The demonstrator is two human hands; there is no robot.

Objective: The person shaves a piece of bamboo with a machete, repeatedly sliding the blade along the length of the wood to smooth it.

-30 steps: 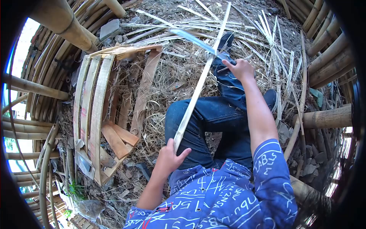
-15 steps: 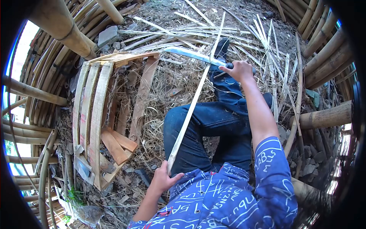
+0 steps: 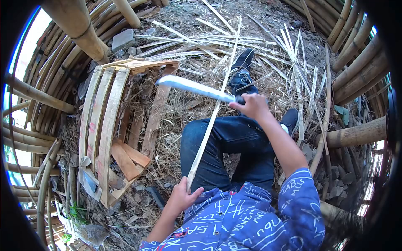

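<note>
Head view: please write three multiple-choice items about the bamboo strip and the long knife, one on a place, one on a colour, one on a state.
1. Where does the left hand grip the bamboo strip?
A. far tip
B. middle
C. near end
2. What colour are the trousers?
A. dark blue
B. red
C. white
3. How is the long knife?
A. lying unheld
B. held in the right hand, blade crossing the strip
C. tucked under an arm
1 C: the hand closes round the end nearest the body. 2 A: both legs show dark blue. 3 B: that hand wraps the handle.
</note>
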